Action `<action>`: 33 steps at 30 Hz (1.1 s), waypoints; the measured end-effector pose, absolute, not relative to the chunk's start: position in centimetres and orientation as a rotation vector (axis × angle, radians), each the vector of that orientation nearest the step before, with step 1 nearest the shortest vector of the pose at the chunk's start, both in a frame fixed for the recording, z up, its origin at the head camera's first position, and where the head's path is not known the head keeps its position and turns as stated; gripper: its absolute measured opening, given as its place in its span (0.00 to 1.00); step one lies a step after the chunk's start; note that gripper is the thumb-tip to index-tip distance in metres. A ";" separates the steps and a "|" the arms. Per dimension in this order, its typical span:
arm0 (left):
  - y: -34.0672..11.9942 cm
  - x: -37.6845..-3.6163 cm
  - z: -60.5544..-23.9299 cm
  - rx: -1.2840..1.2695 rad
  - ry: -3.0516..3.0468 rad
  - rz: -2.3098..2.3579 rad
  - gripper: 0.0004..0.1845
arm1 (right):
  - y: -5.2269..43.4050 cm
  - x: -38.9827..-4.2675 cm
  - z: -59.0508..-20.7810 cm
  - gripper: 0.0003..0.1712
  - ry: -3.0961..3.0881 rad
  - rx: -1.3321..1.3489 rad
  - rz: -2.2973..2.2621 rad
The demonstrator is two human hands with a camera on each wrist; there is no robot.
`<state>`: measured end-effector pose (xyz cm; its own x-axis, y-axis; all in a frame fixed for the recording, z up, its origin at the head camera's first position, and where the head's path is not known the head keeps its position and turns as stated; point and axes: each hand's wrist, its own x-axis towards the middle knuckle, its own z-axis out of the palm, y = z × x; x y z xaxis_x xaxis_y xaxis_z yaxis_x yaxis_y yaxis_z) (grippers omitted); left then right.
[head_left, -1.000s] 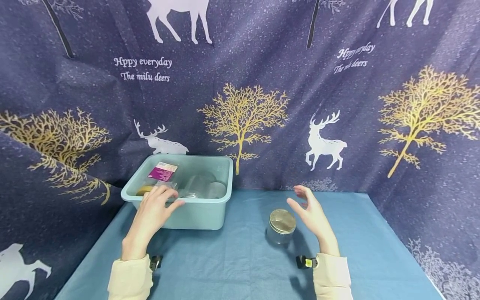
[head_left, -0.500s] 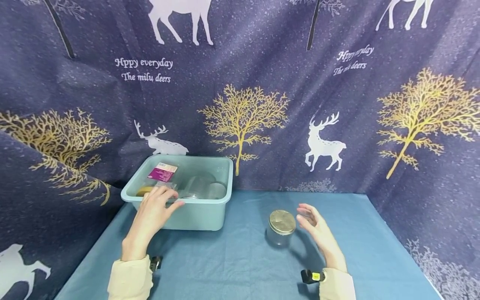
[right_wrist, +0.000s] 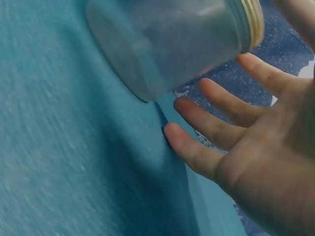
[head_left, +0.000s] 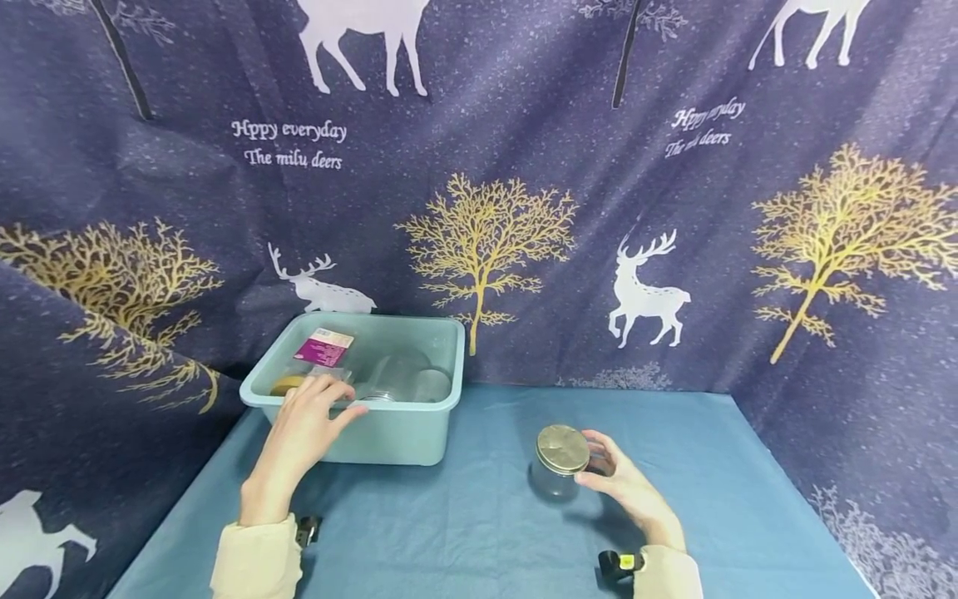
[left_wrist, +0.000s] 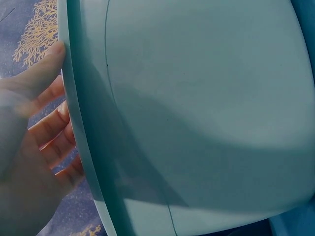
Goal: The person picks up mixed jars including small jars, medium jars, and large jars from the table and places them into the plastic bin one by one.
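Note:
A clear jar [head_left: 555,480] with a gold-coloured lid [head_left: 563,448] stands upright on the blue cloth. Beside its right side is my right hand [head_left: 623,486], thumb in front and fingers reaching behind. The right wrist view shows the fingers spread, with one fingertip [right_wrist: 246,58] close to the lid's edge; whether it touches I cannot tell. My left hand [head_left: 305,428] is over the front rim of a pale green plastic bin [head_left: 389,437], its fingers loosely bent above the inside. In the left wrist view the thumb [left_wrist: 56,51] lies by the rim, and the fingertips are partly hidden.
Inside the bin are a purple-and-white labelled packet [head_left: 324,347], a yellow item [head_left: 287,384] and clear containers [head_left: 397,374]. A dark blue printed curtain [head_left: 524,108] hangs behind the table [head_left: 486,532], which is covered in blue cloth.
My right hand has come down and then in toward the jar, its thumb now by the jar's side. The left hand stays at the bin's rim. The jar has not moved.

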<state>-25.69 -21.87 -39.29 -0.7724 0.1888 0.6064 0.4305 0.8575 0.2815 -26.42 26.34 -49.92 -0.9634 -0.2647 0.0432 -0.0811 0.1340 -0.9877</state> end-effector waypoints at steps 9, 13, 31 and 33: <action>-21.8 -25.9 -39.4 -0.454 -2.438 -0.541 0.12 | 24.9 -26.7 -50.4 0.51 2.259 -0.406 -1.953; -21.8 -25.9 -39.4 -0.455 -2.439 -0.547 0.12 | 24.6 -26.9 -50.6 0.52 2.242 -0.367 -1.977; -21.9 -25.7 -39.3 -0.456 -2.416 -0.547 0.12 | 24.1 -27.2 -50.9 0.50 2.280 -0.344 -1.977; -21.9 -25.7 -39.3 -0.456 -2.417 -0.546 0.11 | 24.1 -27.2 -50.8 0.49 2.290 -0.335 -1.969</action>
